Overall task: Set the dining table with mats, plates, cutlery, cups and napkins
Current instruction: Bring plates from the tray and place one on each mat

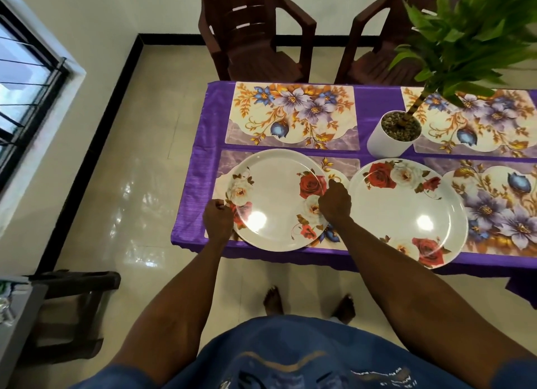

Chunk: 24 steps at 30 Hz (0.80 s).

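Both hands, left hand (218, 218) and right hand (334, 200), pinch opposite rims of the near-left plate (276, 200) beside the plant pot (389, 139)—looks stiff, glossy, slippery, likely breakable.

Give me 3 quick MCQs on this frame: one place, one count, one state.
1. Where does the white plant pot stand?
A. On the floor
B. On the purple cloth, between the mats
C. On a chair

2. How many plates are on the table?
A. Two
B. Four
C. One

3. What is the left hand doing?
A. Hanging open at the side
B. Lying flat on a bare mat
C. Gripping the rim of the left plate

Answers: 1 B, the pot sits on the cloth by the far right mat. 2 A, the left plate and the right plate. 3 C, its fingers curl at the plate's edge.
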Available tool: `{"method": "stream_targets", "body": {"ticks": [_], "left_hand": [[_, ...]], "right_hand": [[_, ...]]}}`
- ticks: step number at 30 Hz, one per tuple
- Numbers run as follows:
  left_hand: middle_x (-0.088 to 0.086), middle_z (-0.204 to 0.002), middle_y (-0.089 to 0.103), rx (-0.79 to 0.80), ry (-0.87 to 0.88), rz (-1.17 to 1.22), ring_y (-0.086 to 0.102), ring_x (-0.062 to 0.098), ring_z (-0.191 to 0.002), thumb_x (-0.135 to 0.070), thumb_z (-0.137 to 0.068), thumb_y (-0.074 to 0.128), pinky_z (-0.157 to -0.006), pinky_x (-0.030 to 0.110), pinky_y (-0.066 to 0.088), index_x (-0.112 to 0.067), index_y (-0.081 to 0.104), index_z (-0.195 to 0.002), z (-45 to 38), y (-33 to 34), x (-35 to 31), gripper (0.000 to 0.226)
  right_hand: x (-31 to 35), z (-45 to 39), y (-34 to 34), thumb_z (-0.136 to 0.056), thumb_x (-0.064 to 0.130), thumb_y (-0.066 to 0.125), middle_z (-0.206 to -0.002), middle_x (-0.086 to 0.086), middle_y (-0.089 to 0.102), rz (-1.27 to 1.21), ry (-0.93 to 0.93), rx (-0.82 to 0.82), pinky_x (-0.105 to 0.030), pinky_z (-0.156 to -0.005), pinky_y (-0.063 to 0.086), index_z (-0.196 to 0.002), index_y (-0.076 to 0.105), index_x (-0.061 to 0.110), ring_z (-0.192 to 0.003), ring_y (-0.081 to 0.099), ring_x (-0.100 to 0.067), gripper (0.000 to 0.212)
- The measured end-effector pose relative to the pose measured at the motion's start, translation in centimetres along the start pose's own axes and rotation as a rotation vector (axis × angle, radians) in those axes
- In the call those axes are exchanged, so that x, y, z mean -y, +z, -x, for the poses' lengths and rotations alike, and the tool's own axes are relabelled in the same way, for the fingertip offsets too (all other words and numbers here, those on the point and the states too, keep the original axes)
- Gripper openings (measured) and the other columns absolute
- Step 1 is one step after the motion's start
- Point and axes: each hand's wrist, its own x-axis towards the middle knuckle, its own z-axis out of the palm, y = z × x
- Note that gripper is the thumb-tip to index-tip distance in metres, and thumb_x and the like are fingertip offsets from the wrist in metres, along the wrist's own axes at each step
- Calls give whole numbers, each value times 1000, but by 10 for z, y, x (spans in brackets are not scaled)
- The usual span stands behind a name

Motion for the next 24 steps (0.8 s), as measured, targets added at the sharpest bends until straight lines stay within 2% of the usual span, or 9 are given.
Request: {"method": "stream_targets", "body": {"ticks": [6, 14, 17, 20, 22, 24], "left_hand": [[4, -99, 64, -16, 3, -2, 58, 15, -90, -21, -97, 57, -79, 26, 46, -6, 61, -112, 3, 0, -3, 22], [9, -105, 67, 1, 0, 11, 65, 24, -99, -23, -95, 60, -83, 33, 52, -7, 61, -112, 2, -3, -1, 24], [11, -120, 59, -116, -7, -24, 60, 25, -108, -35, -92, 62, -86, 36, 51, -9, 55, -120, 12, -1, -8, 39], [15, -124, 56, -215, 157, -95, 56, 29, -113, -31, -97, 57, -93, 40, 50, -6, 54, -122, 37, 14, -23, 35], [14, -123, 59, -184, 302, -121, 56, 30, -114, -31, -99, 53, -100, 43, 47, -7, 56, -120, 54, 32, -34, 32], [11, -118, 61, -132, 410, -109, 57, 28, -109, -31, -99, 52, -98, 39, 45, -8, 58, -115, 72, 54, -49, 29]], "right_hand": [[-2, -2, -3, -95, 21, 61, -125, -10, 63, 0, -18, 24, -35, -94, 48, -129, 53, 10, -112, 62, -28, 37], [-4, 0, -6, -95, 21, 60, -125, -11, 63, 5, -30, 40, -35, -95, 48, -129, 53, 10, -111, 62, -28, 36], [-4, 8, -11, -95, 20, 60, -136, -10, 56, -36, -65, -23, -40, -104, 43, -136, 48, 10, -123, 55, -29, 43], [-11, 13, -21, -95, 20, 58, -142, -12, 51, -37, -119, -112, -42, -109, 40, -137, 48, 7, -130, 49, -29, 45], [-20, 14, -30, -95, 18, 58, -141, -14, 51, 1, -174, -147, -40, -108, 40, -135, 50, 5, -129, 48, -29, 44], [-33, 14, -42, -96, 14, 56, -140, -16, 52, 27, -205, -178, -38, -107, 39, -134, 53, 2, -128, 48, -30, 40]]}}
